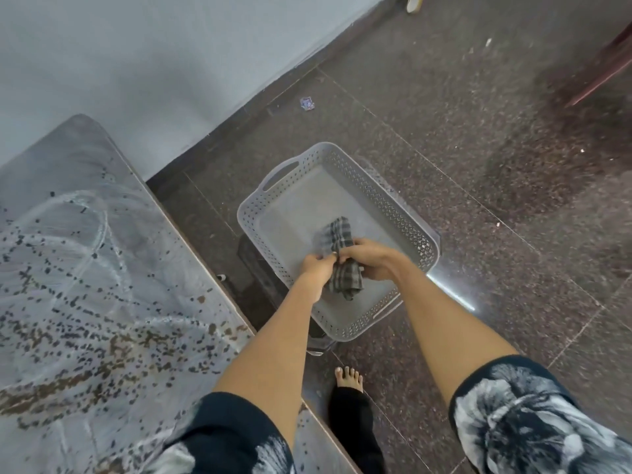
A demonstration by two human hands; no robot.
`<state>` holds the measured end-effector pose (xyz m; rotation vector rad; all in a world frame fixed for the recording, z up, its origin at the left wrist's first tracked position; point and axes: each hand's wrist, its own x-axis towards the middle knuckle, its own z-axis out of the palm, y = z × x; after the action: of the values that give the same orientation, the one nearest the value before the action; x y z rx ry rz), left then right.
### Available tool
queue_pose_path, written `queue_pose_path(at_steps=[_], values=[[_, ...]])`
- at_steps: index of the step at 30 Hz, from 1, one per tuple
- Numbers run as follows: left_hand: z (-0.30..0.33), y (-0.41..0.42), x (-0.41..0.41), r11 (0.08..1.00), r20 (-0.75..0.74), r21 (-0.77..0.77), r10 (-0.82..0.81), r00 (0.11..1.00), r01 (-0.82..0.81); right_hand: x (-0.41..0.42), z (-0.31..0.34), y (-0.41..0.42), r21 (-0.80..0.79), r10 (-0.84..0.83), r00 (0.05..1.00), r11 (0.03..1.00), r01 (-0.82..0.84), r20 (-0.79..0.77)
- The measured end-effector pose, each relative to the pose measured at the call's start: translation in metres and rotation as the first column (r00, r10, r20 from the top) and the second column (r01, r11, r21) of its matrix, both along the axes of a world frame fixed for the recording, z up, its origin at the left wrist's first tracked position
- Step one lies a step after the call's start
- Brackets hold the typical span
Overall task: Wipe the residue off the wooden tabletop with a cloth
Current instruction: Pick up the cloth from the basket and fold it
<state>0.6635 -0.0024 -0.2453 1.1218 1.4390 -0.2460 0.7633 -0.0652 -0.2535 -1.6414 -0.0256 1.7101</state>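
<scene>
A grey checked cloth (337,236) hangs bunched above a grey perforated plastic basket (393,203) that sits on a low stool on the floor. My left hand (316,263) pinches the cloth's near-left part. My right hand (369,260) grips the cloth's middle from the right, fingers curled round it. The wooden tabletop (136,234) fills the left side of the view, smeared with pale streaks and scattered with dark and brown specks of residue (102,364).
A pale wall (154,63) runs behind the table. The dark speckled stone floor (478,148) stretches to the right, with a small scrap of litter (307,103) near the wall. My bare foot (349,378) stands just below the basket. A dark red furniture leg (602,77) shows at the top right.
</scene>
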Motion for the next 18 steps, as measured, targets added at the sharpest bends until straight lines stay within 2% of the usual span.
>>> queue_pose_path(at_steps=[2,4,8,11,15,18], values=[[0.017,0.000,-0.005,1.000,0.045,0.024,-0.002,0.999,0.001,-0.003,0.019,-0.007,0.051,-0.065,0.984,0.996,0.074,-0.164],[0.041,0.000,-0.012,0.999,0.112,0.037,0.009,0.994,-0.013,-0.006,0.041,-0.015,0.087,-0.070,0.969,0.992,0.093,-0.237],[0.107,-0.004,-0.039,0.995,0.300,0.073,0.037,0.953,-0.061,-0.015,0.100,-0.026,0.198,-0.016,0.969,0.978,0.067,-0.246],[0.160,-0.016,-0.072,0.968,0.375,0.212,0.044,0.926,-0.131,-0.032,0.150,-0.030,0.311,0.048,0.978,0.950,0.019,-0.205],[0.204,-0.039,-0.131,0.853,0.512,0.391,0.110,0.852,-0.346,-0.078,0.199,-0.033,0.429,0.093,0.976,0.903,0.000,-0.197],[0.223,-0.046,-0.178,0.713,0.531,0.547,0.109,0.840,-0.438,-0.127,0.223,-0.027,0.486,0.166,0.965,0.872,-0.048,-0.202]])
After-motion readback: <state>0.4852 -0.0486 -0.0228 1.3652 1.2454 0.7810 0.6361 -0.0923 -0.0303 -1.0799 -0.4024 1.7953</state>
